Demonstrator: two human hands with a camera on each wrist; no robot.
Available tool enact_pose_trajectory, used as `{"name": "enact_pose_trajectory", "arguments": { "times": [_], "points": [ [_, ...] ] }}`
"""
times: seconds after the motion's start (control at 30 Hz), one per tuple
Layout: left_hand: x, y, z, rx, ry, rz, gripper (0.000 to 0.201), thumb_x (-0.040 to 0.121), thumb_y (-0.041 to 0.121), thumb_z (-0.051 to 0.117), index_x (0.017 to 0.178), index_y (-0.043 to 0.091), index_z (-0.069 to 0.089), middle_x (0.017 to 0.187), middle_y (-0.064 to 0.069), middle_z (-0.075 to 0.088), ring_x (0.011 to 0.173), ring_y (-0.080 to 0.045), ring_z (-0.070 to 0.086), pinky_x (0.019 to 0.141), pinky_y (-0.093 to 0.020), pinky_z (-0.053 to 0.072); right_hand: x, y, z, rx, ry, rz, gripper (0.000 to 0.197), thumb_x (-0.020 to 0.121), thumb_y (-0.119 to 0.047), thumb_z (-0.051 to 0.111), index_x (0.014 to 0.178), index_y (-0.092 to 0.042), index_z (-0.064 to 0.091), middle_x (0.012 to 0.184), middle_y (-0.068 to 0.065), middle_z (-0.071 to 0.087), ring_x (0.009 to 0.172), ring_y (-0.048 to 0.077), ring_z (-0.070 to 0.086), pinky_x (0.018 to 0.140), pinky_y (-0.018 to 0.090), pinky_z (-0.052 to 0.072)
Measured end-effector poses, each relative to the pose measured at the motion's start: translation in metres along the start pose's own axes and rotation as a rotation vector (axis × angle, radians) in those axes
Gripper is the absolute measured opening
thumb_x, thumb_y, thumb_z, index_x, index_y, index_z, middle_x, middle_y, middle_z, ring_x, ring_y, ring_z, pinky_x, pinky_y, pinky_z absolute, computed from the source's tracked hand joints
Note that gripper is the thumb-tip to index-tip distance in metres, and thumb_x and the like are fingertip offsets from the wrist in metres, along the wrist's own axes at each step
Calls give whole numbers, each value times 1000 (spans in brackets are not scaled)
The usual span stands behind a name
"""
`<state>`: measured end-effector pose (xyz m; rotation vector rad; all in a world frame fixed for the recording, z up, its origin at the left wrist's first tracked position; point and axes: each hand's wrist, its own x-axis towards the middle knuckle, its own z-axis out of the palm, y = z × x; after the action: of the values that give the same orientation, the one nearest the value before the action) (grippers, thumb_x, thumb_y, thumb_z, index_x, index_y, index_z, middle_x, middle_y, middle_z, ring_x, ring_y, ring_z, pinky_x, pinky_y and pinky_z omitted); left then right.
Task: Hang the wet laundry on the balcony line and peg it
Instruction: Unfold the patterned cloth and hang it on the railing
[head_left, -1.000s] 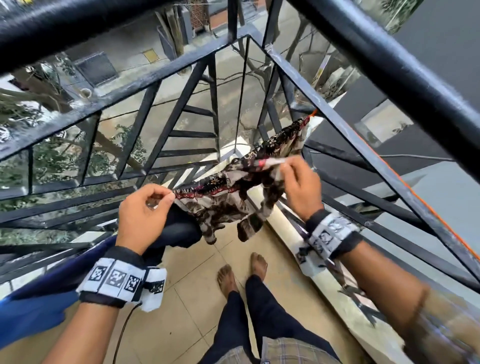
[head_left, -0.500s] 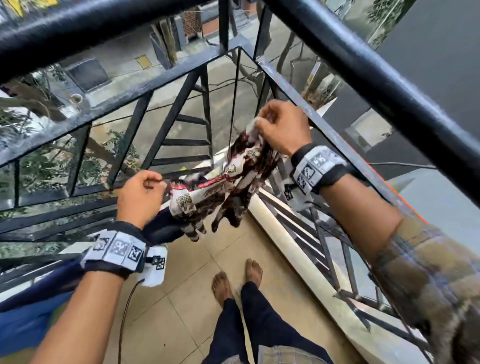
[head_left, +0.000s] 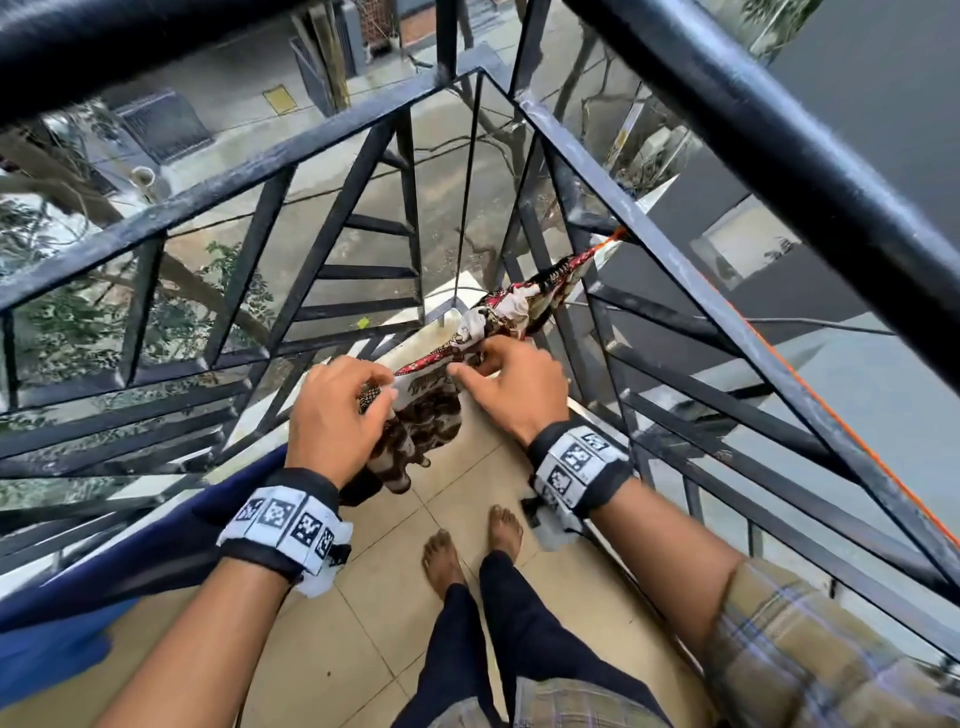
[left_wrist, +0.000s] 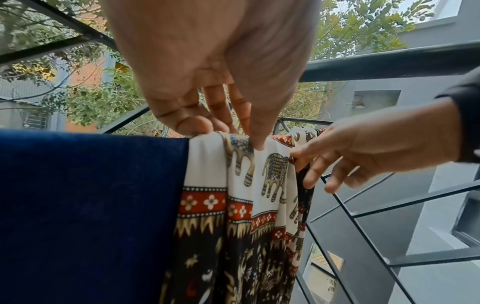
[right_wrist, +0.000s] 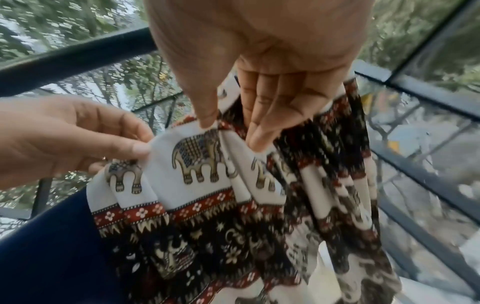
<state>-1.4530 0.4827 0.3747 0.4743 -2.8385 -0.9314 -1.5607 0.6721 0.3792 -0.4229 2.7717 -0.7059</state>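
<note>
The cloth (left_wrist: 259, 185) hangs on the line beside a blue cloth (left_wrist: 91, 205). Left hand (head_left: 332, 415) and right hand (head_left: 514, 389) pinch its top edge. It looks soft, floppy, wet; hold the edge.

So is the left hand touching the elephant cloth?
Touching. The left wrist view shows the left hand pinching the elephant cloth at its top edge; the right wrist view shows the same pinch.

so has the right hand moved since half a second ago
Yes. The right hand has dropped from up beside the slanted railing bar to lower down, close to the left hand, its fingers pinching the elephant-print cloth.
</note>
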Motion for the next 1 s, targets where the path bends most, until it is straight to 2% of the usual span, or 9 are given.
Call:
{"name": "enact_pose_trajectory", "arguments": {
  "times": [0.07, 0.17, 0.27, 0.37, 0.5, 0.67, 0.83, 0.93, 1.0],
  "points": [
    [1, 1, 1, -8, -10, -5, 8, 86, 21, 72, 92, 24, 67, 94, 10, 63, 88, -14, 50, 82, -31, 39, 1, 1, 16, 73, -21, 70, 47, 84, -66, 57, 105, -26, 68, 81, -10, 69, 80, 16, 64, 64, 27, 42],
    [-1, 0, 0, -10, -10, 9, 9, 86, 19, 73, 94, 22, 68, 94, 11, 62, 88, -11, 49, 81, -29, 36, 0, -1, 29, 184, -31, 93, 28, 90, -51, 58, 94, -25, 69, 79, -7, 70, 78, 19, 65, 66, 28, 47],
    [-5, -7, -3, -32, -4, 6, 17, 85, 17, 73, 101, 21, 70, 98, 7, 65, 89, -16, 54, 84, -28, 38, -3, 3, 20, 198, -28, 86, 23, 91, -44, 56, 81, -24, 64, 72, -8, 64, 73, 15, 60, 63, 28, 43],
    [-9, -15, -5, -74, 10, -2, 16, 86, 21, 74, 102, 24, 70, 98, 8, 63, 90, -19, 58, 85, -26, 37, -11, 5, -11, 265, 28, -89, 24, 96, -39, 49, 79, -23, 56, 76, -10, 56, 73, 10, 52, 65, 30, 37],
    [-16, -17, -8, -76, 24, 35, 15, 90, 25, 71, 105, 23, 72, 102, 11, 63, 98, -15, 54, 88, -22, 34, 2, -23, -54, 307, 110, -263, 25, 104, -33, 39, 91, -15, 49, 68, -2, 54, 60, 19, 53, 57, 39, 42],
    [-16, -15, -9, -88, 37, -13, 13, 91, 20, 70, 104, 23, 72, 101, 7, 65, 100, -21, 57, 91, -31, 39, 74, -52, -73, 86, 85, -257, 26, 97, -50, 44, 94, -25, 49, 70, -6, 58, 68, 25, 60, 68, 42, 53],
    [-9, -14, -6, 9, -14, -95, 21, 90, 26, 68, 110, 23, 70, 104, 0, 65, 97, -27, 56, 89, -37, 41, 111, -52, -69, -4, -5, -220, 27, 92, -43, 54, 115, -29, 55, 91, -3, 68, 89, 25, 64, 82, 41, 52],
    [-7, -11, -3, -21, 10, -67, 33, 88, 34, 66, 119, 23, 68, 104, -2, 65, 95, -29, 56, 89, -38, 42, 99, -40, -63, -12, -6, -213, 18, 88, -42, 56, 101, -33, 63, 85, -11, 67, 83, 16, 64, 80, 39, 55],
    [-4, -7, 2, -7, -11, -35, 39, 86, 42, 65, 121, 26, 69, 101, -1, 64, 93, -27, 55, 87, -41, 44, 82, -27, -57, 30, -6, -288, 12, 86, -38, 60, 93, -31, 67, 81, -13, 65, 79, 10, 62, 77, 35, 55]
  ]
}}
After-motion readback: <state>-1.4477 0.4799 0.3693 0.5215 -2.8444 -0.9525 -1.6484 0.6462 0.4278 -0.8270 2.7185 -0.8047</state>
